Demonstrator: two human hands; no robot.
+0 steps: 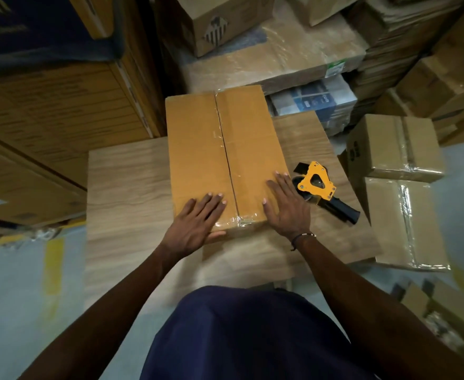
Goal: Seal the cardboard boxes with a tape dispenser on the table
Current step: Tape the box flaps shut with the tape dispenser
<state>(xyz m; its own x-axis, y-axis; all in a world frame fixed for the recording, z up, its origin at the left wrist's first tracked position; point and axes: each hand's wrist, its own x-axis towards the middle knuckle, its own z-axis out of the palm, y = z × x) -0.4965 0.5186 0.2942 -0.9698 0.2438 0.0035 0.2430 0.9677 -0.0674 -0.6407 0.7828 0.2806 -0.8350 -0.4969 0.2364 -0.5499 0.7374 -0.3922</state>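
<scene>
Two hands flat, fingers straight, on top of the cardboard box (222, 160) lying on the wooden table (126, 182): left hand (198, 223) left of the taped centre seam, right hand (285, 204) right of it, gripping nothing. Just beside the right hand, on the table, the yellow tape dispenser (321, 187), untouched.

Both arms reach forward, bare to the elbow. The left hand (195, 223) lies flat, palm down, fingers straight and together. The right hand (285, 205) lies flat too, fingers spread, a thin band round its wrist.
</scene>
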